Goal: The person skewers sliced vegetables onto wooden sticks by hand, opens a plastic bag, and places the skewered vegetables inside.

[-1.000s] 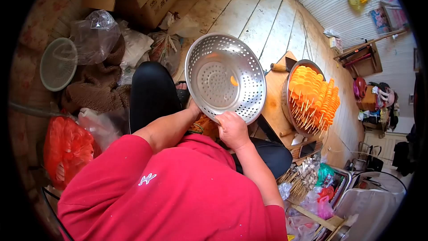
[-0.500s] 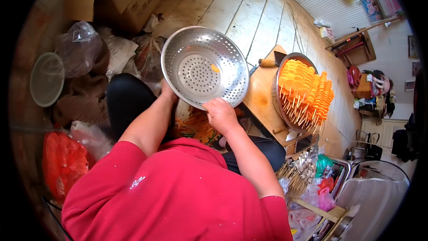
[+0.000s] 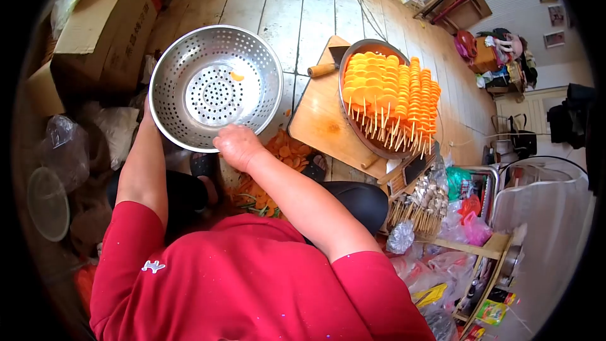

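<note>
A metal colander [image 3: 169,91] is held up in front of me, with one small orange slice [image 3: 237,76] inside near its perforated base. My right hand [image 3: 238,145] is closed on its near rim. At the left side my left hand [image 3: 149,115] grips the colander too, its fingers mostly hidden behind the wall. To the right, a large round metal pan [image 3: 346,66] is heaped with skewered orange slices [image 3: 391,91], their stick ends pointing toward me. This pan sits over a wooden cutting board [image 3: 319,110], where a wooden-handled cleaver [image 3: 323,70] lies.
Orange scraps [image 3: 287,151] litter the floor between my feet. A cardboard box [image 3: 104,41] and plastic bags [image 3: 66,151] are on the left. At right, bundled skewers [image 3: 416,208] lie beside a shelf [image 3: 486,252] with bags. Farther off, clothes [image 3: 508,57] are piled up.
The colander has moved left with both my hands on it. My view has turned right, showing more of the floor scraps. The orange slice is still inside.
</note>
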The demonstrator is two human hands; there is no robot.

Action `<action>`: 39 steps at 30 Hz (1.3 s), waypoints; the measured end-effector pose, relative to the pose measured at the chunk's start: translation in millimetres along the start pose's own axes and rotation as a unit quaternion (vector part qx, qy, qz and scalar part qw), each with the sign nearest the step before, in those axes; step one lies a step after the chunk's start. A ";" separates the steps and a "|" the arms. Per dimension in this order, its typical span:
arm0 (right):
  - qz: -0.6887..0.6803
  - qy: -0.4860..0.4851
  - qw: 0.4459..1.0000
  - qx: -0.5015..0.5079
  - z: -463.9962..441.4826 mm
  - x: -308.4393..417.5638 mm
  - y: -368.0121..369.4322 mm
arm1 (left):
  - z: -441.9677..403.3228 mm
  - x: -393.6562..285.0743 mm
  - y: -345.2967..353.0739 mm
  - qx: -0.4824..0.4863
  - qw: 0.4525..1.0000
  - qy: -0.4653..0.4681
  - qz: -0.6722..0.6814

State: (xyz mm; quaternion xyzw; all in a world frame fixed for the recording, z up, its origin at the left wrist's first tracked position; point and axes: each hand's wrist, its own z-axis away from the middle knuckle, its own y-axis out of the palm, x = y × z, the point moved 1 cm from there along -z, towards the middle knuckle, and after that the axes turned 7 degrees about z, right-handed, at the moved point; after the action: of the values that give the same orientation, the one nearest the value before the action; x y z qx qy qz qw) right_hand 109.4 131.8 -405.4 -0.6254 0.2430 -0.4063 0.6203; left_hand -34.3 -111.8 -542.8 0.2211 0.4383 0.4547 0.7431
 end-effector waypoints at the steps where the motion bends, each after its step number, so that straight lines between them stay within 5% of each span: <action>1: -0.008 0.005 1.000 -0.009 -0.7 -2.1 1.8 | -2.4 -4.9 0.3 -0.004 1.000 0.004 -0.012; 5: -0.028 0.020 0.999 -0.021 2.4 -2.6 9.1 | -3.8 -25.8 -2.8 -0.062 0.995 0.019 -0.069; 9: -0.031 0.041 0.998 -0.020 14.8 0.0 5.7 | 24.2 -60.1 11.0 -0.166 0.983 -0.072 -0.044; 13: -0.037 0.034 0.997 -0.061 26.0 1.1 7.1 | 85.8 -63.8 71.0 -0.104 0.925 -0.049 -0.362; 18: -0.044 0.054 0.988 -0.138 48.0 10.1 2.5 | 88.0 -51.2 64.9 -0.082 0.752 0.017 -0.654; 19: -0.036 0.062 0.980 -0.186 56.2 12.1 -1.5 | 94.3 -49.9 74.8 -0.103 0.647 0.064 -0.753; 23: -0.048 0.091 0.968 -0.229 105.6 10.7 -2.9 | 59.2 -45.9 51.6 -0.138 0.663 0.064 -0.733; 26: -0.102 0.122 0.967 -0.199 147.4 10.1 4.1 | 65.7 -49.1 72.5 -0.142 0.593 0.122 -0.783; 29: -0.139 0.162 0.964 -0.159 175.3 18.6 2.5 | 72.6 -48.0 85.3 -0.164 0.622 0.058 -0.764; 35: -0.210 0.187 0.953 -0.111 186.7 33.1 2.7 | 71.0 -39.5 96.7 -0.111 0.533 -0.078 -0.835; 37: -0.233 0.182 0.951 -0.090 185.7 33.0 1.9 | 82.6 -30.0 106.0 -0.236 0.494 0.219 -0.808; 39: -0.248 0.186 0.948 -0.071 183.8 31.1 5.0 | 120.1 -14.7 156.4 -0.136 0.469 0.319 -0.812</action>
State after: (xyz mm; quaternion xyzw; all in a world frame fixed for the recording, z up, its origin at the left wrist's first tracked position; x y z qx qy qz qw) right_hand 276.4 212.4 -385.6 -0.6217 0.2194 -0.6380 0.3979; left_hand -10.2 -39.7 -360.2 -0.4981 0.5604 -0.2600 0.6084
